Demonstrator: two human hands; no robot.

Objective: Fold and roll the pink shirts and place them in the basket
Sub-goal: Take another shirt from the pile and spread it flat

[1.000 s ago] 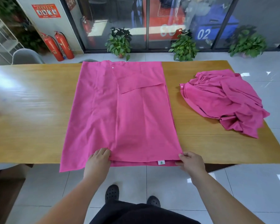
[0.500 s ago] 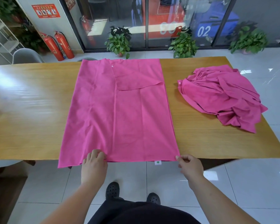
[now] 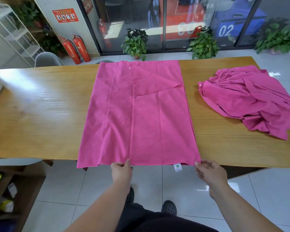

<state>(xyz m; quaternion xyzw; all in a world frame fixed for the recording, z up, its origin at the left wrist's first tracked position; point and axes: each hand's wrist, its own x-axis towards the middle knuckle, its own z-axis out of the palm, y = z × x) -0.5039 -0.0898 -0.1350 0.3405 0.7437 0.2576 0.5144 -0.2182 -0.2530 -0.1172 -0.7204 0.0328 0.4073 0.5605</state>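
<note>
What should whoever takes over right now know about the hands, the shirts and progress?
Left hand: pinches the near hem of the flat pink shirt, about mid-width.
Right hand: pinches the same hem at its right corner.
The flat pink shirt: spread on the table, right side and sleeve folded in, hem over the near edge.
Crumpled pink shirt: piled at the table's right end, no hand on it.
Done: one side fold. Left: probably fold the left side, roll, basket it, then the second shirt. No basket in view.
</note>
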